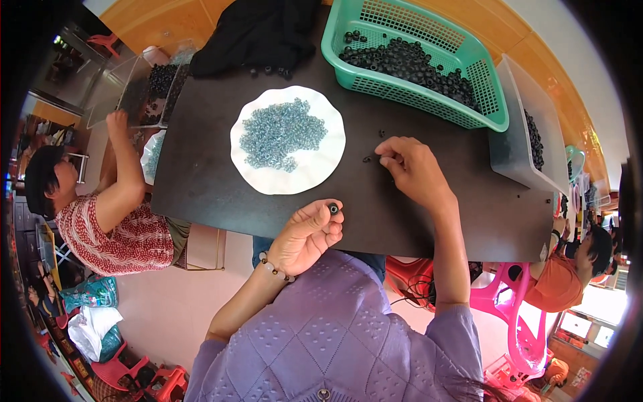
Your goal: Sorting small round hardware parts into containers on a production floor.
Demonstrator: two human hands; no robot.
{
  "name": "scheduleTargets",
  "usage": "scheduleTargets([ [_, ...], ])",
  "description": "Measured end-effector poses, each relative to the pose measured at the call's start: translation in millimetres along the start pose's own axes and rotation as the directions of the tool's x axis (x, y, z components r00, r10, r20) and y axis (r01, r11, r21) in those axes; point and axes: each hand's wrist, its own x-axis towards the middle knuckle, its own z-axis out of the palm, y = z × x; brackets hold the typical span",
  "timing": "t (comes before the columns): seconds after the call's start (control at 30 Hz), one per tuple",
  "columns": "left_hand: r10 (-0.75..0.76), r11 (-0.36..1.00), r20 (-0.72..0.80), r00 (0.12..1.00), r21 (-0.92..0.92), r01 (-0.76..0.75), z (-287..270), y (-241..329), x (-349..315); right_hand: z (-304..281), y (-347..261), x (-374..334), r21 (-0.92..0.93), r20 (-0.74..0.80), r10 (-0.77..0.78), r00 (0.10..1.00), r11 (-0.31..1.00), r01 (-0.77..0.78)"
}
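Observation:
My left hand (305, 234) is raised just off the table's front edge. Its thumb and fingertips pinch a small black round piece with a hole (334, 209). Farther right, my right hand (414, 169) hovers low over the dark tabletop, fingers curled and thumb drawn in; whether anything is between its fingertips is too small to tell. Beside those fingertips lies a small dark piece (366, 159), and another dark piece (382, 132) sits a little farther back. A white wavy-rimmed plate (309, 175) heaped with small clear bluish beads (278, 134) stands left of my right hand.
A green basket (415, 96) holding many black round pieces stands at the back right, next to a clear plastic bin (522, 157). Black cloth (258, 37) lies at the back left. One person (114, 228) works at the left; another person (562, 285) is at the right.

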Motion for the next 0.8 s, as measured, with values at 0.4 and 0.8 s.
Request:
scheduleTargets([
  [0.4, -0.002, 1.0, -0.019, 1.0, 0.028, 0.003, 2.8, 0.5, 0.2, 21.4, -2.4, 3.2, -0.134, -0.067, -0.126, 0.99, 0.984, 0.116],
  [0.8, 0.012, 1.0, -0.008, 1.0, 0.001, -0.012, 0.1, -2.1, 2.5, 10.8, -27.8, -22.5, 0.762, 0.034, 0.244, 0.969, 0.621, -0.183],
])
